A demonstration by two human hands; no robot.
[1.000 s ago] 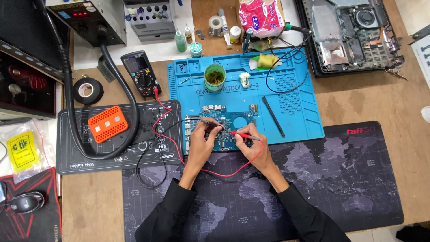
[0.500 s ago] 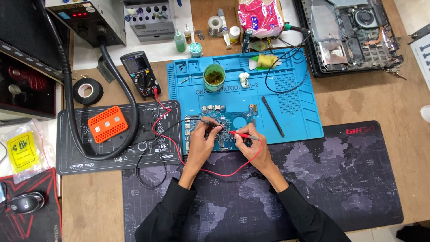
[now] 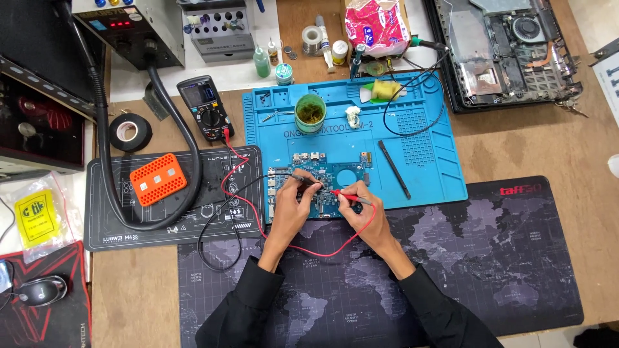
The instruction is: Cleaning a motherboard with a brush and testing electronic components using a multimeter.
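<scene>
Right now I see both of my hands working over the blue circuit board [image 3: 322,177], which lies at the lower left corner of the blue silicone mat [image 3: 425,148] on the counter [image 3: 522,148]. My left hand [image 3: 291,207] rests on the board's left part with its grip narrow around the black probe [image 3: 304,178], whose tip touches the board near its middle. My right hand [image 3: 366,207] sits on the board's lower right edge, grip pinched shut around the red probe [image 3: 351,195], tip pointing left onto the board, just beside the black tip.

Against the 2 earlier views, almost nothing has shifted: the hands, both probes and the board keep the same places, and the red lead [image 3: 309,248] still loops below the board across the dark desk pad [image 3: 503,270]. I judge this as a steady hold on 2 test points, a reading being taken and not a move to a new spot.

Left of the board, past the black mat [image 3: 116,212] with the orange block [image 3: 158,179] on it, both leads run up to the multimeter [image 3: 205,109], which lies above and to the left of the board. Its screen is too small for me to read. Above the board stands a green jar [image 3: 310,111], and to its right lies a black spudger [image 3: 394,169].
</scene>
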